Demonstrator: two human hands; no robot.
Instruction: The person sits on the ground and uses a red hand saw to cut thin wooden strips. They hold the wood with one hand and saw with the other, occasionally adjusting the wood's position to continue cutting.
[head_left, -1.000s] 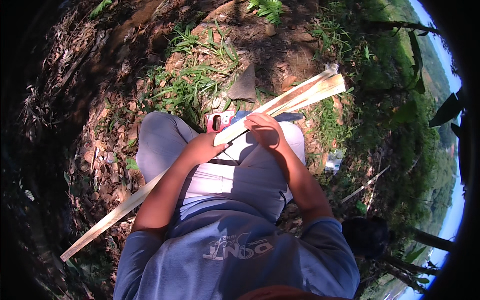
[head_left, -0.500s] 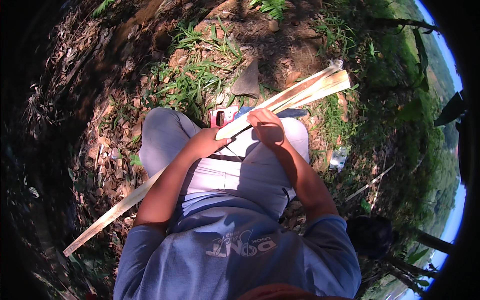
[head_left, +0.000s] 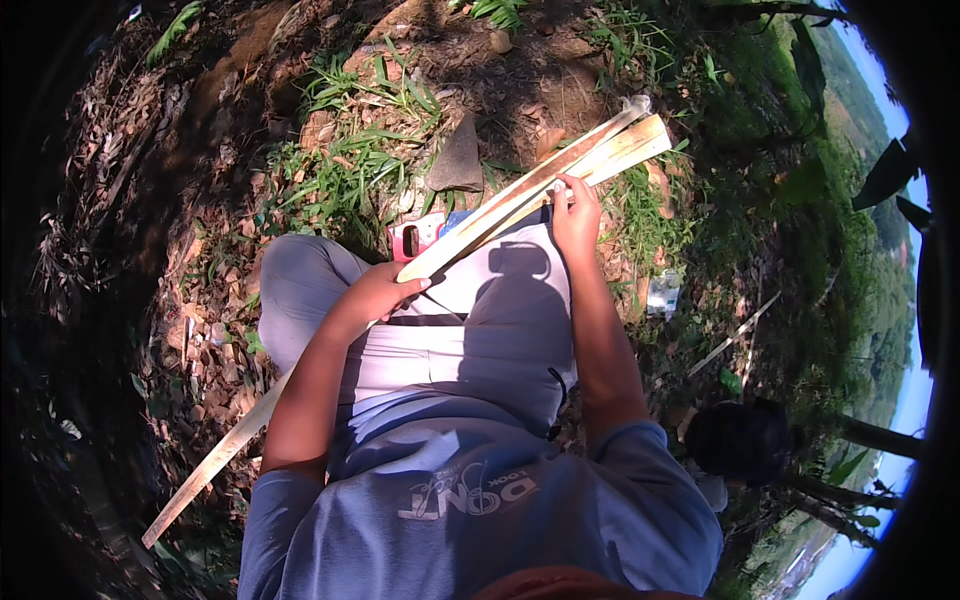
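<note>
A long pale wooden strip (head_left: pixel 213 465) runs slantwise across my lap, from the lower left under my left forearm up to the far right. Its far part lies in a small bundle with other split strips (head_left: pixel 630 147), one browner along its face. My left hand (head_left: pixel 375 296) is closed round the strips over my lap, thumb on top and most fingers hidden beneath. Further up, my right hand (head_left: pixel 576 222) pinches the bundle's right edge with its fingertips. Just beyond the strips lies a handsaw with a red and white handle (head_left: pixel 427 230); the bundle covers much of its blade.
I sit cross-legged on leaf-littered ground. A grey pointed stone (head_left: pixel 457 158) rests ahead, beside green grass (head_left: pixel 345 185). At my right are a clear plastic packet (head_left: pixel 663 294), a thin stick (head_left: pixel 735 334) and a dark rounded object (head_left: pixel 738 442).
My right hand has slid up along the strips toward their far end, from a spread grip to a pinch at the edge. My left hand keeps its hold. The whole view has shifted slightly.
</note>
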